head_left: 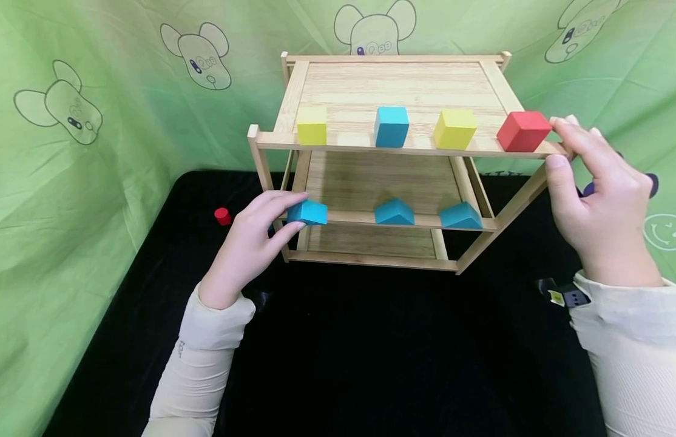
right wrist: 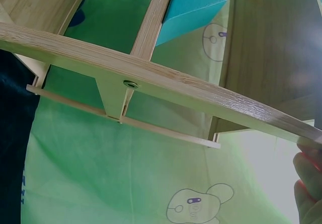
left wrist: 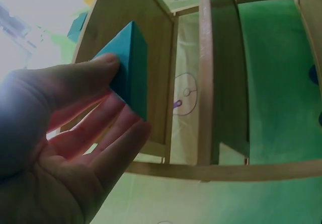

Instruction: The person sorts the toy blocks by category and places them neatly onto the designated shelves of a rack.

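A three-tier wooden shelf rack point(head_left: 392, 142) stands in front of me in the head view. At the left end of its middle shelf, my left hand point(head_left: 253, 233) pinches a blue triangular block point(head_left: 312, 212) between thumb and fingers. The left wrist view shows that same block point(left wrist: 132, 68) at the fingertips. My right hand point(head_left: 608, 188) grips the rack's upper right front corner, its thumb below the rail and fingertips close beside a red cube point(head_left: 523, 132). Whether they touch the cube I cannot tell. Only some fingers point(right wrist: 309, 176) show in the right wrist view.
Along the top front rail sit a yellow cube point(head_left: 312, 125), a blue cube point(head_left: 391, 127) and another yellow cube point(head_left: 455, 129). Two blue triangular blocks point(head_left: 394, 212) rest on the middle rail. A red cylinder point(head_left: 223, 216) lies on the black cloth point(head_left: 371, 352), left of the rack.
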Available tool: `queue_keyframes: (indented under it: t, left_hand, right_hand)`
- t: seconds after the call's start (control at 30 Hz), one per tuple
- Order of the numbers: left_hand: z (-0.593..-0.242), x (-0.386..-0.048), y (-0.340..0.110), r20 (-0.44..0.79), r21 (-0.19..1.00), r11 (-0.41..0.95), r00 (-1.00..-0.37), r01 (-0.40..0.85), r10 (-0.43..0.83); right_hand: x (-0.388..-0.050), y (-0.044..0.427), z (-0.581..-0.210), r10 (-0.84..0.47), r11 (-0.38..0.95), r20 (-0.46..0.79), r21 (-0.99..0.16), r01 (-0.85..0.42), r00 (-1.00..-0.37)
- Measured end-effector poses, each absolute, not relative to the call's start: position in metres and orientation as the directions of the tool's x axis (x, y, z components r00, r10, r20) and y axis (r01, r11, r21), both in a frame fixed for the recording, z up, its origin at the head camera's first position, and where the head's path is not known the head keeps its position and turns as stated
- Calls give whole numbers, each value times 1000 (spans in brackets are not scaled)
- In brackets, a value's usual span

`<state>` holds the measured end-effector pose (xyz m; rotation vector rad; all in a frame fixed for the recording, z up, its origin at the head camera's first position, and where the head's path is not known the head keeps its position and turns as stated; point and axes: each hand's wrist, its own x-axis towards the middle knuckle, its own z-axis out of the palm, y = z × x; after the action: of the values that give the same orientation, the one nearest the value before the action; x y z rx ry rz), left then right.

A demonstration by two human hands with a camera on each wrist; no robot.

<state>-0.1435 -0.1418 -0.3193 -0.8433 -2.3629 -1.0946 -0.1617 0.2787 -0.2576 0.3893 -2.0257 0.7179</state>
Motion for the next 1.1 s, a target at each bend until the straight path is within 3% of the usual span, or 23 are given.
queue_keyframes:
  t: [0.47, 1.1]
  left_hand:
    - [-328, -151, -125, 615, 422, 594, -697, 686, 369]
    - [-339, -156, -116, 617, 382, 632, -695, 675, 369]
  right_hand:
    - [-164, 277, -257, 12, 775, 854, -336, -535, -520]
    - [-162, 277, -257, 8, 784, 858, -324, -530, -513]
